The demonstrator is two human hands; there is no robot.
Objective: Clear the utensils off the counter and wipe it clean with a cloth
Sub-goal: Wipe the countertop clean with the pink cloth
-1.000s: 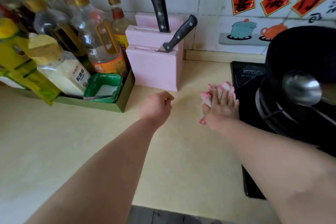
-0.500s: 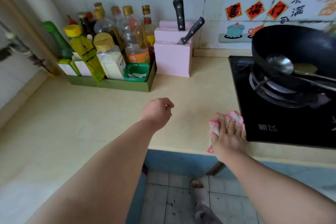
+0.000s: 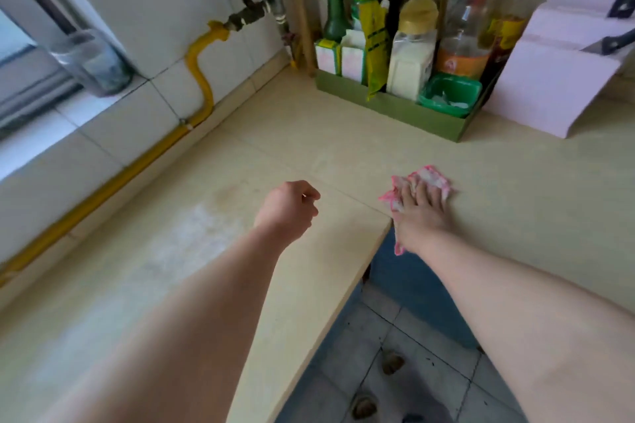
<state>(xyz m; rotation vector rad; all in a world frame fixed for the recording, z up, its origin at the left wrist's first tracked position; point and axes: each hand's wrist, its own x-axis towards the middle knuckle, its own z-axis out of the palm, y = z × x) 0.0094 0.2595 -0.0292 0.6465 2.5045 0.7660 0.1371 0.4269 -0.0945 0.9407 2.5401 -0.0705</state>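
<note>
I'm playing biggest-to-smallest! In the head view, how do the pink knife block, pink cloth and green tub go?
1. Pink knife block, clearly largest.
2-3. Pink cloth and green tub look alike; the right hand covers part of the cloth, so unranked.

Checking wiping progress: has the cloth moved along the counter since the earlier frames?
Yes, leftward. The cloth under the right hand lay right of the knife block; now it lies left of it, before the green tray.

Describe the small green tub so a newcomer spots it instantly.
Find the green tray of bottles left of the pink knife block. The tub sits in its front right corner. Unlike the tall capped bottles around it, it is low, open and bright green.
</note>
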